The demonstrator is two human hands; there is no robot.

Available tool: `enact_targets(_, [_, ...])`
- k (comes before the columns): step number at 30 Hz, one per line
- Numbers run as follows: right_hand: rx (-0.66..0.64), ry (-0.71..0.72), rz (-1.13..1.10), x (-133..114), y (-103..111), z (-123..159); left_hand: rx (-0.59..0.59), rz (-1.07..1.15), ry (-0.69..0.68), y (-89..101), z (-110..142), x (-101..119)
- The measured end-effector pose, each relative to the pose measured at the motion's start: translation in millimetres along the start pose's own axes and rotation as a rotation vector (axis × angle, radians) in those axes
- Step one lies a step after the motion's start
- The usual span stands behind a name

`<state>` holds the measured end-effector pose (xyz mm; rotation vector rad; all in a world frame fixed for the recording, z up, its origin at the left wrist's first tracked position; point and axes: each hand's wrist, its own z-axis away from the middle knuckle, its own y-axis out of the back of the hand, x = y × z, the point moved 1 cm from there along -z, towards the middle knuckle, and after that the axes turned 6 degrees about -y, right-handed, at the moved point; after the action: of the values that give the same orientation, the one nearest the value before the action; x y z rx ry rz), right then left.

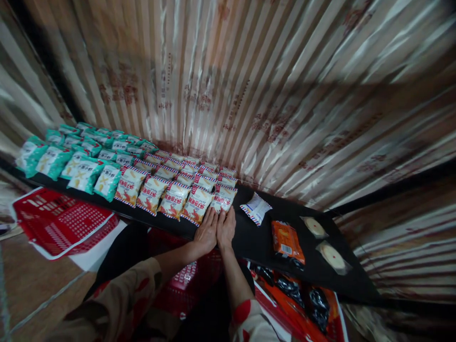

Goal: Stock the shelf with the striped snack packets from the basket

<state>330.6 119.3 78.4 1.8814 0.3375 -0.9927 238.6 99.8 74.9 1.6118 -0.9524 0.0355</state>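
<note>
My left hand (207, 232) and my right hand (226, 228) are side by side at the shelf's front edge. Between them, their fingers press on the lower part of a snack bag (225, 195) with red lettering and a striped border. It stands at the right end of the front row. A matching snack bag (194, 204) leans just left of my left hand, with several more in rows behind. One striped bag (256, 208) lies apart, to the right of my right hand. The undersides of my fingers are hidden.
Several green snack bags (85, 172) fill the left of the black shelf (245, 240). On its right lie an orange packet (288, 241) and two round pale packages (334, 256). Red baskets (64, 223) sit below. A striped plastic sheet (228, 85) hangs behind.
</note>
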Motion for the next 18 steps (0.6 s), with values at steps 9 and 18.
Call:
enact_targets(9, [-0.02, -0.02, 0.019, 2.6, -1.0, 10.3, 0.014, 0.018, -0.059, 3.1, 5.6, -1.7])
enact_targets(18, [0.057, -0.053, -0.039, -4.1, 10.4, 51.4, -0.056, 0.063, -0.156, 10.0, 35.5, 3.6])
